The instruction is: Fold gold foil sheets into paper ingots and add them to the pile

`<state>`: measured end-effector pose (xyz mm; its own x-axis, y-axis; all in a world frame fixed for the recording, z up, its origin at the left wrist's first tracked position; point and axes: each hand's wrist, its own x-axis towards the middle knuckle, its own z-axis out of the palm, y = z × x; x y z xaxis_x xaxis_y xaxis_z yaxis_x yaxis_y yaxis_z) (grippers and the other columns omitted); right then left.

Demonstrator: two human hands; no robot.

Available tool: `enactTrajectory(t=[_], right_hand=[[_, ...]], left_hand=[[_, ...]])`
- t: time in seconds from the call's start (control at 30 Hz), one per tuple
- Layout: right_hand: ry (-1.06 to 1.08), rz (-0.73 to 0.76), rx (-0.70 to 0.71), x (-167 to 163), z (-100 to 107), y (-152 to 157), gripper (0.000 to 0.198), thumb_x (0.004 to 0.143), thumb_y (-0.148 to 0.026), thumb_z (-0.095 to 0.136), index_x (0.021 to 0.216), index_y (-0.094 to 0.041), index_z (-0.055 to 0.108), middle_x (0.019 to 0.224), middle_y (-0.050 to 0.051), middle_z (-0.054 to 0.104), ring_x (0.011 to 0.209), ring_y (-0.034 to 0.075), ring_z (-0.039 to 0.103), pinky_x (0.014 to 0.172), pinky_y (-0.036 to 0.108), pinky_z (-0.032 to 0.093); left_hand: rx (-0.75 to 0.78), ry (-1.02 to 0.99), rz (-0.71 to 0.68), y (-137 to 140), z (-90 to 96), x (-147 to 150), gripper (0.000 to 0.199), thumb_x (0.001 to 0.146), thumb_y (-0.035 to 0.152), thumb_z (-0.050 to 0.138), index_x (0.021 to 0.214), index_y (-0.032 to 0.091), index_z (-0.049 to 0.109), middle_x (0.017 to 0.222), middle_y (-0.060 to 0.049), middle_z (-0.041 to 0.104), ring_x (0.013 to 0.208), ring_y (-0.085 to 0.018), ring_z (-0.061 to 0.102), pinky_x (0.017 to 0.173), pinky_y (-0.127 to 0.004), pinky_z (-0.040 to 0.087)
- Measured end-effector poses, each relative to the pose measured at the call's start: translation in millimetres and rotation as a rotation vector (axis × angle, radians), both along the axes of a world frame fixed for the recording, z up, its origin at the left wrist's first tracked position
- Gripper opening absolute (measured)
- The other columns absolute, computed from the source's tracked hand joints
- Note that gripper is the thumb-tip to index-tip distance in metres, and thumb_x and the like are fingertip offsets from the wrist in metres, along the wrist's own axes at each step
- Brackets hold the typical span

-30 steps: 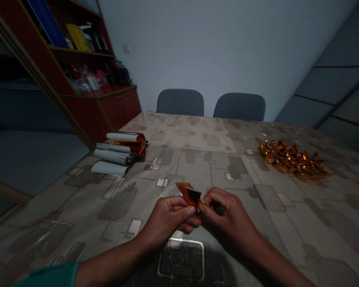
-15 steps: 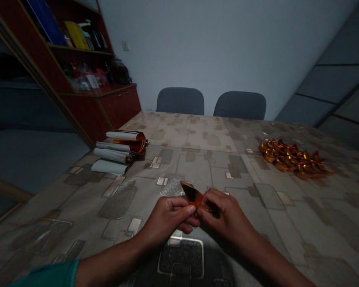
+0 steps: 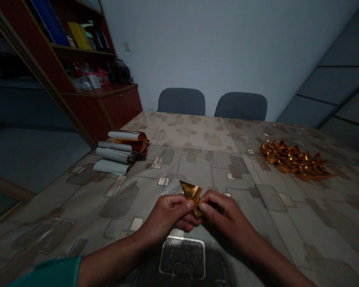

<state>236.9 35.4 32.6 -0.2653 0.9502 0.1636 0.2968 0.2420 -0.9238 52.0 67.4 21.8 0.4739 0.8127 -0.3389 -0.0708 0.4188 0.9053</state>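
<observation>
Between my two hands, just above the table, is a folded piece of shiny gold foil paper (image 3: 192, 191) with a pointed corner sticking up to the left. My left hand (image 3: 173, 213) pinches it from the left, thumb on top and fingers beneath. My right hand (image 3: 219, 207) grips its right edge between thumb and curled forefinger. The lower part of the foil paper shows between the fingertips, and the rest is hidden by them.
A pile of folded gold foil pieces (image 3: 296, 159) lies on the right of the patterned tablecloth (image 3: 197, 159). Bundles of folded foil paper with pale backs (image 3: 113, 166) lie on the left. Two grey chairs (image 3: 181, 101) stand at the far edge, with a red cabinet (image 3: 122, 103) at back left.
The foil paper has turned in my fingers, so a broader gold face and its lower end now show. My right hand's fingers have shifted along its edge.
</observation>
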Motion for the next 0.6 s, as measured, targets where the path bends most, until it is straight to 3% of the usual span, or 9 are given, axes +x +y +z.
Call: enactTrajectory(t=[0.1, 0.27, 0.4, 0.6], right_hand=[[0.083, -0.032, -0.084, -1.0, 0.4, -0.1, 0.018, 0.090, -0.037, 0.061, 0.087, -0.020, 0.066, 0.080, 0.003, 0.063, 0.073, 0.019, 0.056, 0.064, 0.031, 0.041], [0.144, -0.112, -0.159, -4.2, -3.8, 0.4, 0.016, 0.084, -0.033, 0.065, 0.075, -0.020, 0.061, 0.072, 0.001, 0.062, 0.067, 0.017, 0.056, 0.061, 0.030, 0.040], [0.089, -0.115, -0.169, -2.6, -6.5, 0.8, 0.019, 0.084, -0.032, 0.066, 0.071, -0.019, 0.061, 0.068, 0.001, 0.061, 0.065, 0.016, 0.054, 0.059, 0.029, 0.038], [0.101, -0.080, -0.164, 0.6, -6.1, 1.6, 0.016, 0.082, -0.035, 0.069, 0.079, -0.020, 0.065, 0.074, 0.001, 0.062, 0.070, 0.018, 0.056, 0.063, 0.031, 0.041]], left_hand=[[-0.019, -0.022, 0.042, 0.6, -1.9, -1.0, 0.033, 0.079, 0.042, 0.078, 0.086, 0.010, 0.073, 0.080, -0.010, 0.077, 0.072, -0.015, 0.072, 0.059, -0.018, 0.052], [-0.030, -0.025, -0.002, -0.7, -3.4, -1.4, 0.036, 0.078, 0.046, 0.078, 0.084, 0.011, 0.073, 0.081, -0.010, 0.077, 0.074, -0.016, 0.073, 0.059, -0.018, 0.052], [-0.035, 0.015, -0.023, -2.0, -1.3, 0.2, 0.041, 0.073, 0.050, 0.080, 0.077, 0.011, 0.072, 0.075, -0.009, 0.076, 0.069, -0.015, 0.071, 0.058, -0.019, 0.052], [-0.015, 0.019, 0.035, -2.4, -2.4, 1.4, 0.040, 0.072, 0.050, 0.081, 0.080, 0.011, 0.073, 0.076, -0.008, 0.075, 0.070, -0.015, 0.070, 0.057, -0.019, 0.052]])
